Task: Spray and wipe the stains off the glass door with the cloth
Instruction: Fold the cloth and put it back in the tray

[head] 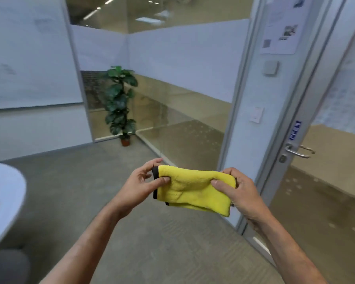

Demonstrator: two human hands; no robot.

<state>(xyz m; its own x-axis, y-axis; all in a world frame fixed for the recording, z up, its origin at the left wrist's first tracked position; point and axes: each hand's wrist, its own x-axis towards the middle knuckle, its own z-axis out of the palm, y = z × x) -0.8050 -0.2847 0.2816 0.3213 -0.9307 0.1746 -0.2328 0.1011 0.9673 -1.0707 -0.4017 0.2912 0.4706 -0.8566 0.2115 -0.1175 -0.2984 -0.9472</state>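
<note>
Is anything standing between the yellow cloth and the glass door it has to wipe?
Nothing visible does. The left hand and right hand pinch the yellow cloth by its ends; the glass door stands to their right, only carpet between.

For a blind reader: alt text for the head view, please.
The left hand and right hand each pinch an end of a folded yellow cloth, beside a glass door at right. A potted plant stands beyond.
</note>
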